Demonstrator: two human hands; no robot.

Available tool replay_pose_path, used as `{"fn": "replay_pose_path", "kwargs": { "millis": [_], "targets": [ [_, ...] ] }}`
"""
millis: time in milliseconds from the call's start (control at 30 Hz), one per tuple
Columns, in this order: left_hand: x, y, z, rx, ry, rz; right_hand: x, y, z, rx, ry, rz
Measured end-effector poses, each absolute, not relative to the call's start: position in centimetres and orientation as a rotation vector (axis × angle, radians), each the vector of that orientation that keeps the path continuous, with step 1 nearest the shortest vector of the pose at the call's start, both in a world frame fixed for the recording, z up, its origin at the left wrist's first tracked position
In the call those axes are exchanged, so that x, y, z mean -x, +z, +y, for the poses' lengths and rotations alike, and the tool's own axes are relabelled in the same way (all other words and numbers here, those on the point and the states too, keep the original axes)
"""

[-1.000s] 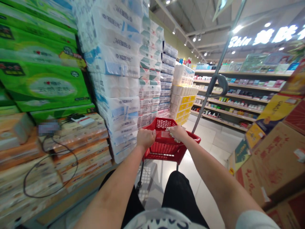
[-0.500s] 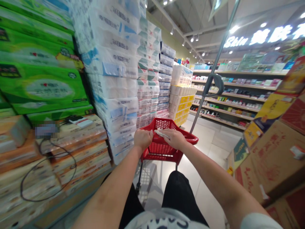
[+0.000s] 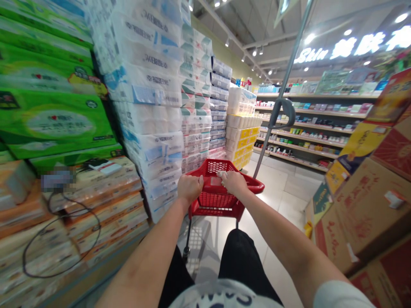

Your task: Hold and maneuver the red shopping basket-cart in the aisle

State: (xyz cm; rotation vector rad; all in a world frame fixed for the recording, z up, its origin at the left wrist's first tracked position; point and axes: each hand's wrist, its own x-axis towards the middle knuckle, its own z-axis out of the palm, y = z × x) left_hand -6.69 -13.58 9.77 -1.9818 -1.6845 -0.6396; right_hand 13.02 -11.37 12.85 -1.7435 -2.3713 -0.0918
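the head-worn camera looks forward and down from close behind a red cart point(image 3: 215, 188).

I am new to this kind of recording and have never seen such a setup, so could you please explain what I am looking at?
Certainly. There is no machine here, only a person's two bare hands. The single view comes from a camera worn on the head, looking forward and down, so the forearms reach away from you.

In front is a red shopping cart. The left hand is closed on the left part of its handle. The right hand, at the handle too, holds a small white wipe; whether cloth or paper, I cannot tell.

To the left, a black cable lies across low orange-and-white packs, near green packs. Cardboard boxes are stacked on the right.
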Motion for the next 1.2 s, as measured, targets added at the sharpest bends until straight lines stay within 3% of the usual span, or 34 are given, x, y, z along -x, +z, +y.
{"fn": "replay_pose_path", "kwargs": {
  "millis": [167, 400, 733, 967, 1033, 1200],
  "targets": [
    [6.7, 9.7, -13.5, 1.97, -0.648, -1.663, -13.4, 12.3, -11.7, 1.568, -0.109, -2.207],
    [6.7, 9.6, -13.6, 1.963, -0.653, -1.653, -13.9, 12.2, -11.1, 1.255, -0.029, -2.395],
    [6.7, 9.7, -13.6, 1.973, -0.655, -1.665, -13.1, 11.9, -11.5, 1.552, -0.223, -2.218],
    [6.7, 9.8, -13.8, 1.98, -0.639, -1.673, -14.7, 10.7, -12.7, 0.867, -0.276, -2.38],
    [6.6, 9.8, -13.8, 1.982, -0.632, -1.671, -14.8, 10.8, -12.9, 0.944, -0.266, -2.37],
    [6.5, 9.8, -13.7, 1.987, -0.628, -1.676, -14.3, 12.0, -12.9, 1.588, -0.21, -2.173]
  ]
}}
